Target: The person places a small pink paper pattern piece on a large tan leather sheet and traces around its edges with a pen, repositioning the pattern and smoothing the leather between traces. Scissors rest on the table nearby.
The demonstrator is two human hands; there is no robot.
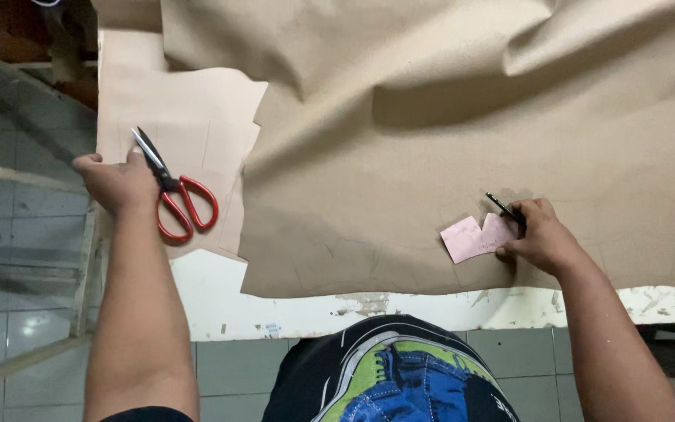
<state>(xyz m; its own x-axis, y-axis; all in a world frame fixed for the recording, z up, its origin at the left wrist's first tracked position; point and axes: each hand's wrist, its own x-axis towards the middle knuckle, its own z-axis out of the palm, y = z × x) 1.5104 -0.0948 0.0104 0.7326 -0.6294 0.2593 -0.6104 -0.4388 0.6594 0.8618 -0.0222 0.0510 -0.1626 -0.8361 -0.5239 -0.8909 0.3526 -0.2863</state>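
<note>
Right hand grips a pen, pinning a light pink template on soft, floppy cloth. Left hand lies open beside the scissors.

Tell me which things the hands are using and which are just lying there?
In use:
- right hand holding a pen
- pink paper shape, pressed on the tan cloth

Just lying about:
- red scissors, beside the left hand
- pale cut sheet under them
- white table
</note>
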